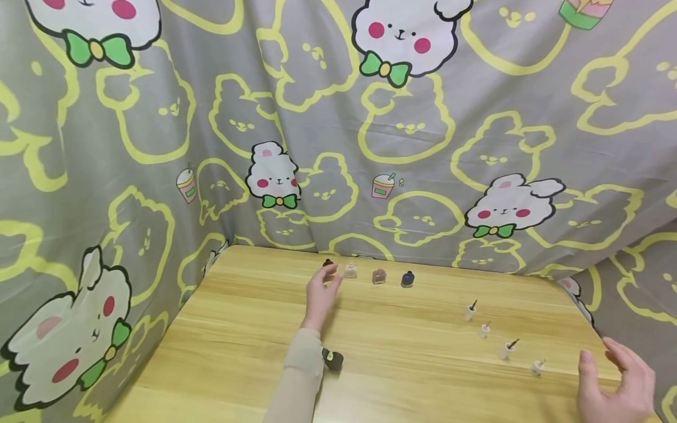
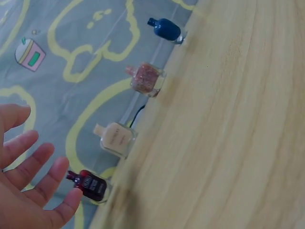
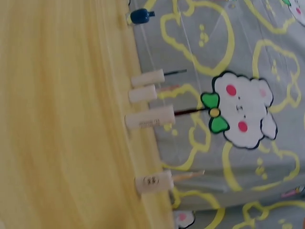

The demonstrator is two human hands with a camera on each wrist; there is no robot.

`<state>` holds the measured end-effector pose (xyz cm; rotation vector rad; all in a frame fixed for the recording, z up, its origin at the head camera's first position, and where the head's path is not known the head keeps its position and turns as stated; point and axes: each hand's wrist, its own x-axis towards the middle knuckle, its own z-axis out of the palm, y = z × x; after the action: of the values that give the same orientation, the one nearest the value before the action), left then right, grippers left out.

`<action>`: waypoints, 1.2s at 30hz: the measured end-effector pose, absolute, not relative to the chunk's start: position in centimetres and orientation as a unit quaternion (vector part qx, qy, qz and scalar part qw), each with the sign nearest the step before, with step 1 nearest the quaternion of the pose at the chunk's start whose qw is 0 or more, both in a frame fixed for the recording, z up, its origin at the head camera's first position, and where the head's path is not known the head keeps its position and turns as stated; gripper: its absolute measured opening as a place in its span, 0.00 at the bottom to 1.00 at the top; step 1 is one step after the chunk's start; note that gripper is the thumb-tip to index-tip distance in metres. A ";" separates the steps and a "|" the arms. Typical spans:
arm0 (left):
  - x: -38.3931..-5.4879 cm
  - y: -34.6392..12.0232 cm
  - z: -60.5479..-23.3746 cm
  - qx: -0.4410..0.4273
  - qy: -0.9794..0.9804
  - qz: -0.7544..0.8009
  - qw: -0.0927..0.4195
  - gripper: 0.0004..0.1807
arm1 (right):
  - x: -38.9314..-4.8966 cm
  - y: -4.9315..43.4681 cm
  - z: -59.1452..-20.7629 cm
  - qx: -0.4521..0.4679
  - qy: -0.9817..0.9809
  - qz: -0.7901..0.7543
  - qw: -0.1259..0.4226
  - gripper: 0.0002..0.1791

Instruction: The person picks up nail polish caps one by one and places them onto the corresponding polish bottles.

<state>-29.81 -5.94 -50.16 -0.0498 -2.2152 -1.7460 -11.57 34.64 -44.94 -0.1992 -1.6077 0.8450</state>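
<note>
Four small uncapped nail polish bottles stand in a row along the table's far edge: dark red (image 2: 94,187), pale beige (image 2: 117,140), glittery pink (image 2: 147,79) and blue (image 2: 167,30). My left hand (image 1: 321,294) is at the dark red bottle, its fingers spread and loosely bent, overlapping the bottle in the head view. Toward the right, white brush caps stand with their bristles up: one with a dark brush (image 3: 148,78), a short one (image 3: 142,94), a tall one (image 3: 150,117) and a nearer one (image 3: 153,182). My right hand (image 1: 616,382) hovers beside the nearest cap, fingers loosely curved around nothing.
The wooden table (image 1: 402,364) has rounded far corners. A grey curtain (image 1: 328,135) with yellow outlines and white cartoon animals hangs behind it and along both sides. A dark wrist strap device (image 1: 333,359) sits at the left sleeve.
</note>
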 end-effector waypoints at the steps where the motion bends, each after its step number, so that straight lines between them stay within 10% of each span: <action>1: -29.9 -5.9 -50.3 -0.012 -0.771 -0.619 0.151 0.20 | -11.4 35.2 -45.3 -0.106 -0.703 0.370 0.598 0.16; 10: -31.0 -5.6 -51.8 0.033 -0.743 -0.659 0.113 0.21 | -11.6 38.4 -47.6 -0.172 -0.661 0.494 0.539 0.23; 17: -31.7 -5.2 -52.3 0.039 -0.728 -0.676 0.104 0.21 | -12.2 40.1 -49.1 -0.046 -0.517 0.688 0.507 0.23; 27: -32.3 -4.3 -52.2 0.041 -0.725 -0.681 0.097 0.22 | -11.8 43.2 -52.2 -0.004 -0.646 0.728 0.229 0.28; 36: -32.7 -4.1 -52.2 0.035 -0.723 -0.684 0.087 0.25 | -11.9 44.1 -53.4 -0.010 -0.723 0.680 0.121 0.26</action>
<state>-32.75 -4.08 -52.24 0.1055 -2.1543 -2.0388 -11.92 44.15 -53.45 -0.0295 -2.1110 1.9861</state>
